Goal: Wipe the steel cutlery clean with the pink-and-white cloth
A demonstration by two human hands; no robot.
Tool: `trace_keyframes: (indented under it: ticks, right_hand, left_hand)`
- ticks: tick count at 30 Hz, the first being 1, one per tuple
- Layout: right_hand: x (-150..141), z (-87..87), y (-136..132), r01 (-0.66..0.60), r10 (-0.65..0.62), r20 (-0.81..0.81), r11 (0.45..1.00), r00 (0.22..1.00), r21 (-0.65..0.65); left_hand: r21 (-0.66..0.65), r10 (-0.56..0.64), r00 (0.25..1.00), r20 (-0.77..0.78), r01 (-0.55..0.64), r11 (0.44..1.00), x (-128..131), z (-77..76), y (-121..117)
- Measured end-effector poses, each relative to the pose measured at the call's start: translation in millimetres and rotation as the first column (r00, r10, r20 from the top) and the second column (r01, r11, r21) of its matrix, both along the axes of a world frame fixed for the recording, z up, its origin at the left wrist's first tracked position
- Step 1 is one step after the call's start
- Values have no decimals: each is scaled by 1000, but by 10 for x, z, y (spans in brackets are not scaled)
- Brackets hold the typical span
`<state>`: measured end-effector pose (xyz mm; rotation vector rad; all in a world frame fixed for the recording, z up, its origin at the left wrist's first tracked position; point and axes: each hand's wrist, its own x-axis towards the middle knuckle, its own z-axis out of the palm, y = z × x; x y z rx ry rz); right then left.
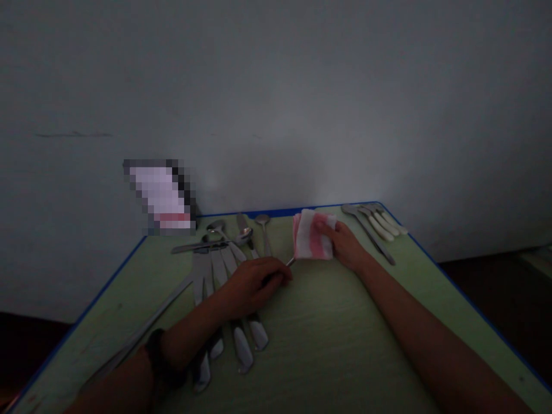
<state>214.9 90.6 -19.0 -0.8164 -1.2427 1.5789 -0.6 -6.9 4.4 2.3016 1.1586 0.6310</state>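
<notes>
My left hand (256,284) is closed around a thin metal cutlery handle (291,261), of which a short length shows past the fingertips. The other end of this piece goes into a folded pink-and-white cloth (307,234), so its kind is hidden. My right hand (348,246) pinches the cloth, thumb on the near face. Beneath and beside my left forearm lie several metal table knives (244,351), partly covered by the arm. Just beyond that hand, a spoon (263,221) lies with its bowl toward the wall.
More cutlery (215,227) overlaps at the back left, near a blurred-out tilted screen (159,195). At the back right are several white-handled pieces (382,225) and a long metal utensil (371,233). The pale green table (336,345) has a blue edge and meets a grey wall (276,103).
</notes>
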Motion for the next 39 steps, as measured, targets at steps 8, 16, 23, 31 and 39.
trace_keyframes:
  ticks: [8,16,23,31,39]
  right_hand:
    - [7,15,-20,-40,18,191,992,981,116]
    - [68,-17,11,-84,83,-25,996,996,-30]
    - [50,-7,-9,-16,16,17,1000,1000,-8]
    - [26,21,-17,-56,48,115,996,992,69]
    - [6,-10,-10,24,-26,81,1000,996,16]
  left_hand:
    - [-5,11,1000,-7,-11,1000,12,25,-3]
    - [-3,89,993,-71,-89,996,9,8,-7]
    - [-15,132,985,-110,-134,991,26,25,-17]
    - [1,106,988,-112,-106,994,15,0,-11]
    - [-19,104,991,-88,-106,994,25,16,-19]
